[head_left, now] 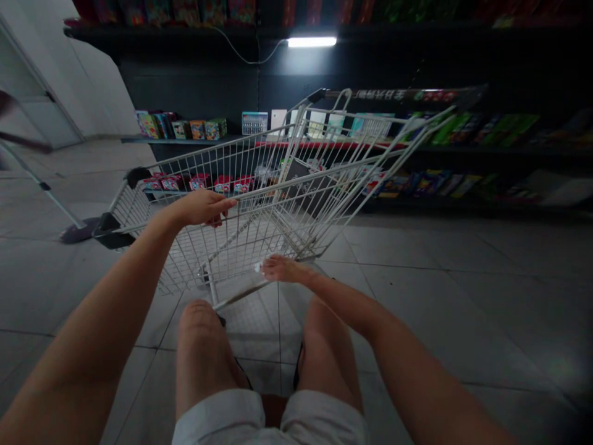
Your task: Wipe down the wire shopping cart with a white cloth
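Observation:
A wire shopping cart (259, 191) stands side-on before my knees, its handle (403, 95) at the upper right. My left hand (204, 208) lies over the near top rim, fingers curled down over the wire. Lower down, my right hand (280, 268) is closed on a small white wad (258, 267), perhaps tissue or cloth, beside the cart's lower frame. Whether the wad touches the metal I cannot tell. The folding rear flap and a dark panel (308, 185) with pale lettering show behind the near wires.
Shelves behind the cart hold small boxes (197, 130), red-and-white packs (222, 183) and colourful packets (430, 183). A lit tube lamp (312, 42) hangs under the upper shelf. A stand with a round dark base (81, 230) is at the left. Grey floor tiles (417, 296) extend to the right.

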A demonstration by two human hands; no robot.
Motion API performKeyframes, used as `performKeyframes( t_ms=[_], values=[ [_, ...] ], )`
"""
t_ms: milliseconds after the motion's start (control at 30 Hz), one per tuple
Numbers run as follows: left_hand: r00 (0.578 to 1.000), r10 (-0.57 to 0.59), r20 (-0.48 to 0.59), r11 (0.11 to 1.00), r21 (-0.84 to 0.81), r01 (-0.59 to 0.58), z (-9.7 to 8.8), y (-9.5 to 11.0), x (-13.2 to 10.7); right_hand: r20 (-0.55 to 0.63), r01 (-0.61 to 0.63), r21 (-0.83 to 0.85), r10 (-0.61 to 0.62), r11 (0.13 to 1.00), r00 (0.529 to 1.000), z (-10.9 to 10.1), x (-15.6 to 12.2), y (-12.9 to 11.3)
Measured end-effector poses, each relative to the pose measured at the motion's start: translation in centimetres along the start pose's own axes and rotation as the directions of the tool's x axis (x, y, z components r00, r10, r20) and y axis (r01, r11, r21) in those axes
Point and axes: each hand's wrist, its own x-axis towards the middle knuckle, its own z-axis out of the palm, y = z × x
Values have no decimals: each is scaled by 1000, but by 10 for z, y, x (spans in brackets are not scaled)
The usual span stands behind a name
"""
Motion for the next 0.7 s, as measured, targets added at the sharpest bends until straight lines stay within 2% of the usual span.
performKeyframes(
  t_ms=[67, 100, 133, 167, 200, 233, 267, 300, 333, 367, 400, 433, 500, 600, 633, 700],
  values=[
    [1000, -9, 3, 1000, -12, 9, 0, 0, 1, -114, 97, -212, -124, 972, 986, -8, 1, 38],
    [1000, -13, 5, 1000, -17, 13, 1, 0, 2, -164, 116, -221, -154, 968, 974, -13, 3, 58],
    [1000, -16, 6, 1000, -20, 16, 1, 0, 4, -218, 93, -178, -132, 980, 967, -17, 6, 75],
    [1000, -18, 4, 1000, -20, 18, 2, -1, 5, -276, 16, -101, -43, 995, 960, -20, 11, 87],
    [1000, -18, 3, 1000, -18, 18, 2, -1, 7, -336, -116, -7, 107, 993, 936, -21, 16, 94],
    [1000, -17, 0, 1000, -16, 17, 2, -2, 8, -382, -280, 97, 296, 955, 875, -19, 22, 94],
    [1000, -15, -3, 1000, -13, 15, 2, -2, 8, -403, -429, 197, 472, 881, 784, -13, 26, 87],
    [1000, -16, -9, 1000, -12, 16, 2, -1, 9, -405, -526, 283, 597, 802, 692, -6, 30, 75],
    [1000, -21, -12, 1000, -12, 21, 2, 0, 9, -402, -583, 346, 678, 735, 616, 4, 32, 59],
    [999, -29, -14, 1000, -12, 29, 2, 1, 8, -390, -602, 378, 711, 704, 586, 14, 31, 41],
    [999, -37, -15, 999, -10, 36, 2, 3, 8, -365, -610, 384, 721, 693, 589, 24, 29, 25],
    [999, -41, -16, 999, -5, 41, 2, 4, 7, -327, -609, 382, 718, 695, 615, 32, 24, 12],
    [999, -39, -19, 999, 1, 39, 2, 6, 6, -199, -583, 359, 670, 729, 715, 38, 13, 2],
    [999, -34, -19, 999, -9, 34, 2, 5, 5, 6, -464, 327, 490, 823, 872, 28, -2, 21],
    [999, -36, -16, 999, -6, 36, 2, 5, 5, 47, -402, 316, 409, 859, 911, 21, -6, 32],
    [999, -36, -10, 999, 7, 36, 2, 4, 4, 102, -277, 296, 258, 914, 961, 9, -14, 56]
  ],
)
